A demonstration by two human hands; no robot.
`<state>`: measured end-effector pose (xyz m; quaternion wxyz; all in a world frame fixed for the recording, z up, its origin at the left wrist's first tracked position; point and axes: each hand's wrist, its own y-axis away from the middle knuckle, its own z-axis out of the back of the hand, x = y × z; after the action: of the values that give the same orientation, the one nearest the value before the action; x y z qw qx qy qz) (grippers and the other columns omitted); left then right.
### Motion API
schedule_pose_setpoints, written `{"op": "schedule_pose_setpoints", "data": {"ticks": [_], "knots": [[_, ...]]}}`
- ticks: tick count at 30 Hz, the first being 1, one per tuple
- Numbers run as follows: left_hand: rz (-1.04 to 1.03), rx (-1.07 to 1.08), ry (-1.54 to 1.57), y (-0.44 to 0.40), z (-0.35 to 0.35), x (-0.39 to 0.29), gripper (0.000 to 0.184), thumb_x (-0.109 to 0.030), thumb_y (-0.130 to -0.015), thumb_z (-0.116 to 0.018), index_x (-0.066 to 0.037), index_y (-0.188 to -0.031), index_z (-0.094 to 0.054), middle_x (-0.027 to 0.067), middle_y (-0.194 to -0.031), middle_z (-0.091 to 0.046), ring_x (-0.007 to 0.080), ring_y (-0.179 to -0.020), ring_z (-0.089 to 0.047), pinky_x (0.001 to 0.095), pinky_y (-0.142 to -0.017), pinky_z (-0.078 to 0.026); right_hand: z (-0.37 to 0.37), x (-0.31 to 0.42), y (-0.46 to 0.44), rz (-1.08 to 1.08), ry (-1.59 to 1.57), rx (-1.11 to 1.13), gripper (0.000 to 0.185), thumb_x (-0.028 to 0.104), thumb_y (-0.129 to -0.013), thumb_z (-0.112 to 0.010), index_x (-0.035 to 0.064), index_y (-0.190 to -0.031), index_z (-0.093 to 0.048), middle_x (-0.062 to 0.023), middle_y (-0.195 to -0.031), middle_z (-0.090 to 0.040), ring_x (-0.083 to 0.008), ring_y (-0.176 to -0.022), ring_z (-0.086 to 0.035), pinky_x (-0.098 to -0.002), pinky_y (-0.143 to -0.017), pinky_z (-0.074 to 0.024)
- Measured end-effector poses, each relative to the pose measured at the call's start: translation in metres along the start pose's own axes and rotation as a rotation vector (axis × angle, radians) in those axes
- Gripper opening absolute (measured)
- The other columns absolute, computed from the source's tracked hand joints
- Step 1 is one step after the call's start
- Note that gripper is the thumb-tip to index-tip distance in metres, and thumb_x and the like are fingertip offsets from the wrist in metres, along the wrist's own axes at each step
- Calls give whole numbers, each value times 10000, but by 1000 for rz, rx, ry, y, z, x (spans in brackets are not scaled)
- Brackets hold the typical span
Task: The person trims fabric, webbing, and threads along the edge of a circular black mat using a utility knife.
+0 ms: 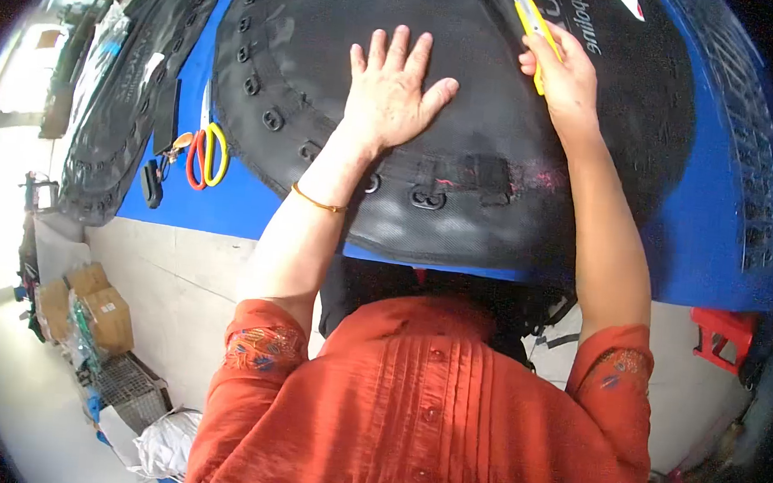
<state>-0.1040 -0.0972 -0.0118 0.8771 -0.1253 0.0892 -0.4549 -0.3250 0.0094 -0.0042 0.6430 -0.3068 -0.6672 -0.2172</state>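
My left hand (391,92) lies flat with fingers spread on a large black mesh trampoline mat (473,67). My right hand (563,69) is wrapped around a yellow utility knife (529,17), held over the mat's right part beside white lettering. The knife's tip points up and away from me. Several black rings (272,120) line the mat's left and near edge. Pink marks (541,178) show on the mat near a black strap patch (493,177), between my forearms.
Scissors (201,156) with red and yellow handles lie on the blue table (198,213), left of the mat. Another black mat (131,85) lies at the far left. Clear plastic packaging (751,170) is at the right edge. A red stool (722,336) and cardboard boxes (95,309) stand on the floor.
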Motion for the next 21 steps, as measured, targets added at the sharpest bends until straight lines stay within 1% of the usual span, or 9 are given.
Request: {"op": "schedule_pose_setpoints", "data": {"ticks": [3,7,10,16,20,21], "knots": [[-2,-12,1,1,-2,0,818,-688,-1014,-410,-118,-1600,-388,227,-1649,-347,470,-1524,-284,650,-1223,-196,1,6,3,-19,2,-16,392,161,-994,-707,-33,-1323,-620,-64,-972,-706,-111,-761,-671,-256,-720,-572],[-2,-59,55,2,-4,0,781,-657,-1006,-458,-117,-1570,-435,227,-1627,-378,473,-1513,-298,666,-1210,-216,4,4,4,-7,-27,-2,413,156,-990,-712,-32,-1342,-606,-64,-1017,-710,-101,-786,-664,-252,-733,-567],[4,-72,73,2,-7,1,774,-649,-1004,-469,-117,-1566,-442,231,-1630,-371,478,-1513,-296,673,-1207,-215,7,3,3,-10,-25,16,415,181,-1017,-690,-28,-1362,-589,-83,-1073,-711,-99,-819,-658,-244,-752,-560],[9,-71,93,2,-8,3,763,-643,-1007,-465,-117,-1560,-453,234,-1621,-384,482,-1507,-308,669,-1212,-213,6,6,2,-5,70,5,431,189,-1046,-638,-37,-1403,-552,-105,-1109,-714,-92,-815,-656,-243,-746,-559],[-5,-99,105,1,-8,4,728,-609,-999,-501,-125,-1542,-478,223,-1599,-422,473,-1490,-340,660,-1207,-230,6,5,2,13,50,19,435,210,-1043,-647,-30,-1394,-558,-113,-1099,-718,-112,-831,-668,-256,-767,-567],[-9,-106,142,1,-6,5,703,-589,-998,-521,-125,-1525,-495,218,-1594,-432,472,-1488,-343,657,-1205,-237,6,2,2,22,39,3,458,207,-1038,-655,-31,-1411,-537,-120,-1098,-723,-122,-840,-679,-263,-769,-573]]}}
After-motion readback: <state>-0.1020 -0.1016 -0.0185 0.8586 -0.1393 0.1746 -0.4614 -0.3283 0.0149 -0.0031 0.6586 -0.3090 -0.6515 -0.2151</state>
